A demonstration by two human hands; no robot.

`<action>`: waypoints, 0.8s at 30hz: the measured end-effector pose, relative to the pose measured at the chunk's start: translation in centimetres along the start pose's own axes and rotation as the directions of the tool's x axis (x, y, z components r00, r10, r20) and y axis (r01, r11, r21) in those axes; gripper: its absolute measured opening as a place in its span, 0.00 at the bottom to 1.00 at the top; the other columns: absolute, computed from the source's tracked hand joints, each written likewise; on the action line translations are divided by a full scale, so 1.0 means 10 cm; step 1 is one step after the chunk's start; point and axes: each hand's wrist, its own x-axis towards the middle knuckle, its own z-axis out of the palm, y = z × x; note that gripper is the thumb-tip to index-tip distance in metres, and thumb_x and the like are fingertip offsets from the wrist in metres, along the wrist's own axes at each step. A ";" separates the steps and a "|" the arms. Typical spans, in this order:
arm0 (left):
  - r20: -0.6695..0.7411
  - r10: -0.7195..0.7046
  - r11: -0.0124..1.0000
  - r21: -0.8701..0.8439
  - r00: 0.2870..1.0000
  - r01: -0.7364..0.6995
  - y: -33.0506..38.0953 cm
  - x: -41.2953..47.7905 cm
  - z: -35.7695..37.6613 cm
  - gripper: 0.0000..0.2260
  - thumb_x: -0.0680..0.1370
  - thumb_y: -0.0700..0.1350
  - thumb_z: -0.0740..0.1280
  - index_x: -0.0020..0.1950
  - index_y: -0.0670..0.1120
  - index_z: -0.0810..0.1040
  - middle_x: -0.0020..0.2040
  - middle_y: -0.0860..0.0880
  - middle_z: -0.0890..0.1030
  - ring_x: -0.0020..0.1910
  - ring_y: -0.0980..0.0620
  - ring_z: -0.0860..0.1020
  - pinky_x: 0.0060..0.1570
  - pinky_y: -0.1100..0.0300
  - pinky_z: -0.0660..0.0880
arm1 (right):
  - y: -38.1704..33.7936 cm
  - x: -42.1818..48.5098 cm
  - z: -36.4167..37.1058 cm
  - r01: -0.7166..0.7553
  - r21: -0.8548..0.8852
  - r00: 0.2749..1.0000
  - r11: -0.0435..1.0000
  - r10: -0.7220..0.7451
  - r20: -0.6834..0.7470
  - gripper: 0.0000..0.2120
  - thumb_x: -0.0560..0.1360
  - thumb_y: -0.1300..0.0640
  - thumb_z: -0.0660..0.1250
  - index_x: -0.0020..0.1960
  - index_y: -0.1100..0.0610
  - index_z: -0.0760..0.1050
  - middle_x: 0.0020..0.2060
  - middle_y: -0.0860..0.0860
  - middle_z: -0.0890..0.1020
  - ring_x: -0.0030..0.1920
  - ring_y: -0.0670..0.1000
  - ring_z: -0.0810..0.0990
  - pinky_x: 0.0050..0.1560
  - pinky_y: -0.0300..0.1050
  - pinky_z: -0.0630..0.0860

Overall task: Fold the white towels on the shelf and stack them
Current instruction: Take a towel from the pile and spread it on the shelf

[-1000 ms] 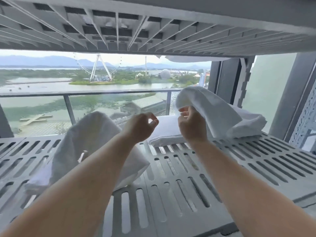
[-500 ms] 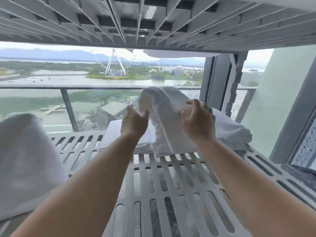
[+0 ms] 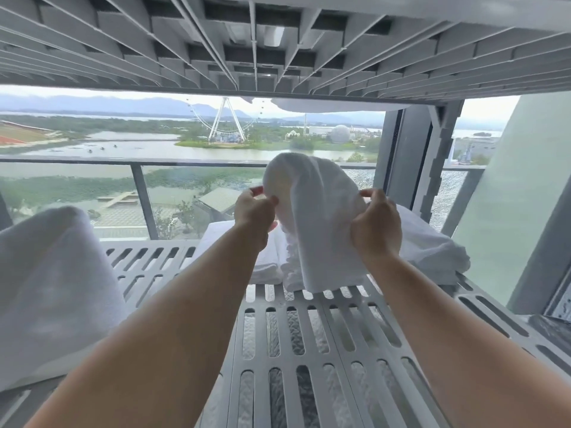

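Observation:
A white towel (image 3: 318, 217) is held up above the grey slatted shelf (image 3: 296, 341), draped in a hump with its lower end touching the shelf. My left hand (image 3: 255, 208) pinches its left edge between thumb and fingers. My right hand (image 3: 375, 223) grips its right side. Behind it lie more white towels: a flat folded one (image 3: 244, 242) at the left and a rumpled one (image 3: 432, 251) at the right. Another white towel (image 3: 52, 282) lies bunched at the shelf's left end.
The underside of an upper shelf (image 3: 278, 41) hangs low overhead, with a bit of white cloth (image 3: 333, 105) drooping from it. A glass balcony railing (image 3: 133, 163) and a dark window frame (image 3: 408, 162) stand behind the shelf. A pale wall (image 3: 519, 196) is at the right.
My left hand has reached over and taken the towel's left edge. Both hands now hold the towel raised between them. The view has shifted right, so the left towel sits nearer the frame's edge.

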 end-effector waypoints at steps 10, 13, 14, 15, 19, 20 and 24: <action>0.124 0.043 0.981 -0.193 0.991 -0.019 0.26 -0.30 -0.66 0.17 0.80 0.31 0.63 0.62 0.50 0.76 0.56 0.44 0.82 0.51 0.44 0.83 0.39 0.51 0.82 | -0.38 -0.30 -0.16 0.023 0.114 0.978 0.993 0.002 -0.209 0.21 0.73 0.68 0.56 0.60 0.53 0.75 0.57 0.54 0.78 0.55 0.55 0.77 0.47 0.41 0.65; 0.151 -0.026 0.994 -0.100 0.988 0.042 0.28 -0.47 -1.05 0.20 0.78 0.28 0.61 0.64 0.47 0.75 0.56 0.43 0.82 0.52 0.44 0.82 0.43 0.50 0.82 | -0.64 -0.59 -0.08 0.036 0.135 0.983 0.990 -0.011 -0.182 0.21 0.72 0.68 0.56 0.59 0.52 0.76 0.55 0.53 0.79 0.54 0.54 0.77 0.47 0.41 0.66; 0.150 -0.041 0.996 -0.078 0.988 0.053 0.29 -0.52 -1.18 0.20 0.77 0.27 0.60 0.63 0.46 0.75 0.56 0.43 0.82 0.53 0.44 0.82 0.43 0.50 0.82 | -0.72 -0.69 -0.05 0.038 0.141 0.986 0.989 -0.014 -0.166 0.20 0.72 0.68 0.57 0.58 0.52 0.76 0.55 0.53 0.79 0.53 0.54 0.77 0.48 0.41 0.68; 0.148 -0.055 0.996 -0.062 0.987 0.065 0.31 -0.58 -1.30 0.20 0.76 0.26 0.60 0.61 0.46 0.75 0.55 0.43 0.82 0.53 0.43 0.82 0.41 0.51 0.82 | -0.80 -0.79 -0.02 0.044 0.149 0.988 0.988 -0.022 -0.151 0.20 0.71 0.67 0.57 0.57 0.52 0.76 0.54 0.52 0.80 0.53 0.54 0.77 0.49 0.43 0.70; 0.182 -0.092 0.995 0.050 0.979 0.084 0.34 -0.75 -1.74 0.15 0.74 0.25 0.60 0.50 0.43 0.77 0.48 0.43 0.82 0.42 0.46 0.84 0.30 0.56 0.80 | -1.13 -1.14 0.11 0.108 0.144 0.987 0.984 -0.089 -0.130 0.13 0.74 0.63 0.60 0.53 0.50 0.78 0.50 0.50 0.81 0.50 0.51 0.78 0.48 0.42 0.70; 0.167 -0.049 0.988 0.155 0.985 0.023 0.35 -0.77 -1.84 0.12 0.74 0.27 0.62 0.47 0.43 0.78 0.44 0.43 0.83 0.37 0.48 0.84 0.29 0.56 0.81 | -1.21 -1.21 0.14 0.119 0.139 0.985 0.983 -0.099 -0.140 0.11 0.75 0.61 0.60 0.52 0.50 0.78 0.49 0.49 0.81 0.49 0.51 0.78 0.46 0.41 0.68; 0.142 0.389 0.492 0.803 0.910 -0.336 0.45 -0.70 -2.21 0.05 0.75 0.44 0.65 0.46 0.48 0.80 0.43 0.50 0.84 0.42 0.48 0.81 0.43 0.58 0.76 | -1.46 -1.44 0.24 0.120 0.089 0.977 0.989 -0.101 -0.190 0.11 0.74 0.59 0.59 0.50 0.49 0.77 0.49 0.49 0.81 0.49 0.52 0.78 0.45 0.44 0.69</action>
